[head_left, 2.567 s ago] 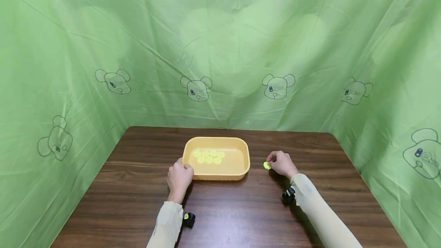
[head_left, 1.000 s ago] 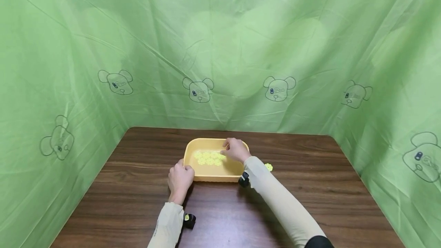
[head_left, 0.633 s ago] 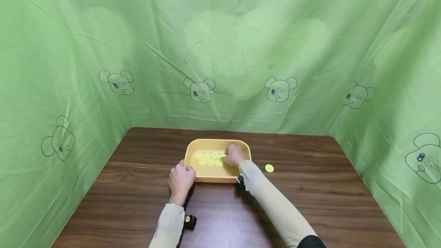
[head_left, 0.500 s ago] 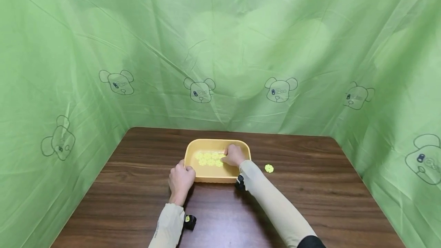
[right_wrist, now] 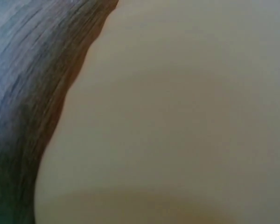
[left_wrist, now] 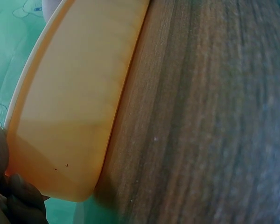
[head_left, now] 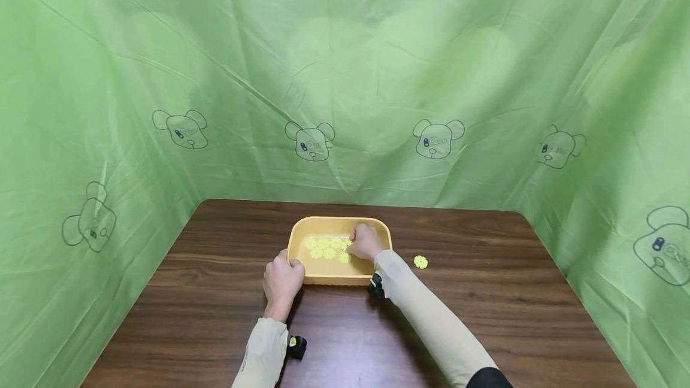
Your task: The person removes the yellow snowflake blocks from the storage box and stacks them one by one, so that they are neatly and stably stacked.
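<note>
The yellow plastic basin (head_left: pixel 336 281) stands on the table, and my left hand (head_left: pixel 283 280) grips its near left corner, thumb over the rim. In the left wrist view, the fingers (left_wrist: pixel 25 198) curl at the end of the basin's wall (left_wrist: pixel 70 102). Inside the basin, several yellow flower-shaped pieces (head_left: pixel 329 252) lie close together on its floor. My right hand (head_left: pixel 366 242) reaches in from the right, fingers bent, pinching at a flower-shaped piece at the right end of the group; the fingertips partly hide it. The right wrist view shows mostly the basin's outer wall (right_wrist: pixel 168 116), blurred.
One more yellow flower-shaped piece (head_left: pixel 420 262) lies on the brown wooden table (head_left: pixel 215 292), right of the basin. Green patterned cloth (head_left: pixel 377 88) hangs along the back and both sides. Black wrist cameras sit by both cuffs.
My right hand has moved left from the table into the basin, bringing a flower-shaped piece to the group. In the last half second the rightmost pieces have shifted slightly. The left hand stays put.
</note>
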The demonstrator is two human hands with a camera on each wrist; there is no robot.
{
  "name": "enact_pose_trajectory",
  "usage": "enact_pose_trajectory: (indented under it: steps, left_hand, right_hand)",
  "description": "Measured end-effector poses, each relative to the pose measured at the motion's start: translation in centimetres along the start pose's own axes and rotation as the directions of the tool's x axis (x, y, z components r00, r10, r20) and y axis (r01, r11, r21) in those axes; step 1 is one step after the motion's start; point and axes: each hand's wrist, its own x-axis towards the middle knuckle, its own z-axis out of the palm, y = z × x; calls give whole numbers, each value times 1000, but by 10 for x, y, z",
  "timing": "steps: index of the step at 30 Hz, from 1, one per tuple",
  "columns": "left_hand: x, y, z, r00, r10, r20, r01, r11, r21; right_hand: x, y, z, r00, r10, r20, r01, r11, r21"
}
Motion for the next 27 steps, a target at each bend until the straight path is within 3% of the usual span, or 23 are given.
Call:
enact_pose_trajectory:
  steps: [8,15,20,27]
  left_hand:
    - [1,-1,0,1000,-2,6,2,1000,0]
    - [2,0,-1,1000,1,15,-1,1000,8]
    - [1,1,-3,1000,-6,15,6,1000,7]
    - [-1,2,-3,1000,-11,16,11,1000,2]
  right_hand:
    - [-3,3,-3,999,-43,-32,43,999,10]
    - [-6,5,-16,985,-131,-115,144,984,106]
    - [-9,8,-31,987,-98,-130,121,976,183]
    - [-17,15,-59,976,-94,-198,134,970,201]
